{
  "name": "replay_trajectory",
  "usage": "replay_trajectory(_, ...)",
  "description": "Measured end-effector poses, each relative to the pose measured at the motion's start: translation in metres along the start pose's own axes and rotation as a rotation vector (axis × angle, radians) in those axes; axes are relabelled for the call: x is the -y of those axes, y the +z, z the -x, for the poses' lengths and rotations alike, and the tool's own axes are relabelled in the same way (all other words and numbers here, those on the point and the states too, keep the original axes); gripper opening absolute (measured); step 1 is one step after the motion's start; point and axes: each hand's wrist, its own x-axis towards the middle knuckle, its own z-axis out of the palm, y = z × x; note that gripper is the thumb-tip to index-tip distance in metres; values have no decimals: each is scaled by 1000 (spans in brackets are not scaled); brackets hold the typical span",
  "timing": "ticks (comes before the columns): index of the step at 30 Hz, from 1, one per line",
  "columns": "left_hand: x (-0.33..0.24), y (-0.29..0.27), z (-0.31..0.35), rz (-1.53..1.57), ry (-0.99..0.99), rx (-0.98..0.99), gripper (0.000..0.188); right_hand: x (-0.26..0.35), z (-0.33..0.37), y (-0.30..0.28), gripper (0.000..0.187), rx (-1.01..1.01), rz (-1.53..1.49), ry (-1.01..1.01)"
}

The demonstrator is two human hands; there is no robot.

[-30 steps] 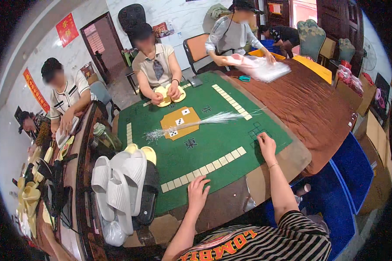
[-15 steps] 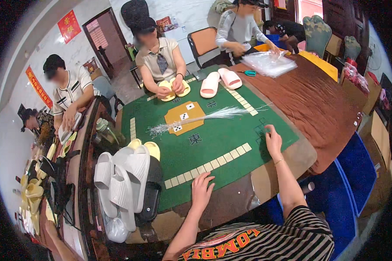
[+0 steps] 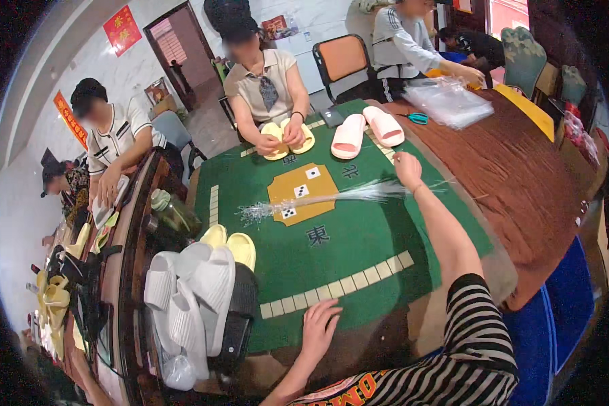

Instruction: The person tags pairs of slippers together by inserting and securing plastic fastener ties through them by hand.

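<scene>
A green mat (image 3: 369, 281) is spread on a table. A pair of pale pink slippers (image 3: 350, 128) has been put on the far right part of the mat. The right hand (image 3: 406, 168) is held out over the mat's right side, just beside those slippers. Its fingers are bent, and it cannot be told if the tips are together. The left hand (image 3: 320, 330) is placed at the mat's near edge, with its fingers a little apart and nothing gripped.

A bunch of thin clear plastic strings (image 3: 362, 192) is laid across the middle of the mat. At the mat's far edge, yellow slippers (image 3: 306, 141) are touched by a co-worker's hands (image 3: 269, 144). Grey slippers (image 3: 213, 291) are piled by the mat's near left corner. Teal-handled scissors (image 3: 417, 118) and clear plastic bags (image 3: 450, 103) are left past the mat's far right corner.
</scene>
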Motion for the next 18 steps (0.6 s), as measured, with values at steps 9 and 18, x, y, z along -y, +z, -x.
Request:
replay_trajectory(9,-8,-9,-9,51,-148,27,17,-8,-120,130,11,126,-1381,685)
replay_trajectory(18,-6,-2,-10,81,-5,-66,18,-17,-147,124,22,2,-1495,892)
